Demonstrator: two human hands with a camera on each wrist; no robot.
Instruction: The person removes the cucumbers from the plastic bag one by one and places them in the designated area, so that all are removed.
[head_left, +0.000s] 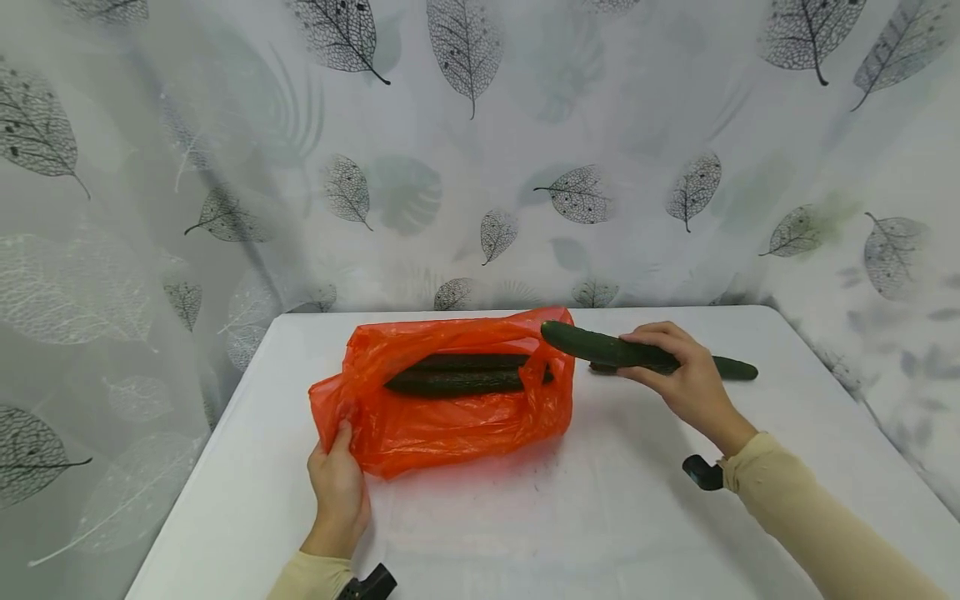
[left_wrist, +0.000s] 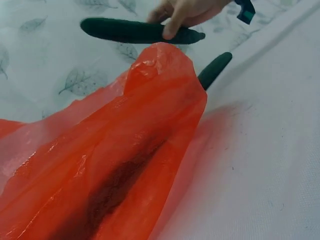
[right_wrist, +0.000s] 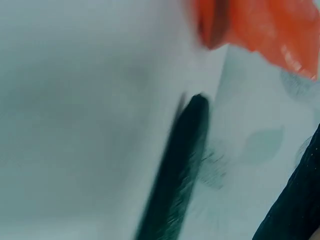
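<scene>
Nearest us, below a pale yellow sleeve [head_left: 307, 577] cuff, the left hand [head_left: 337, 492] grips the left edge of an orange bag [head_left: 450, 437]; the right hand [head_left: 690, 379] holds a cucumber [head_left: 585, 343] raised by the bag's right end; we see two more cucumbers [head_left: 453, 383] inside the bag; another cucumber [head_left: 737, 368] lies on the white table [head_left: 600, 525]; leafy cloth [head_left: 525, 175] hangs behind.

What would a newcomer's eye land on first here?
The bright orange bag on the white table, its left side gripped by the left hand, with two cucumbers visible inside. Next, the raised cucumber in the right hand, by the bag's right end. Another cucumber lies on the table below.
</scene>
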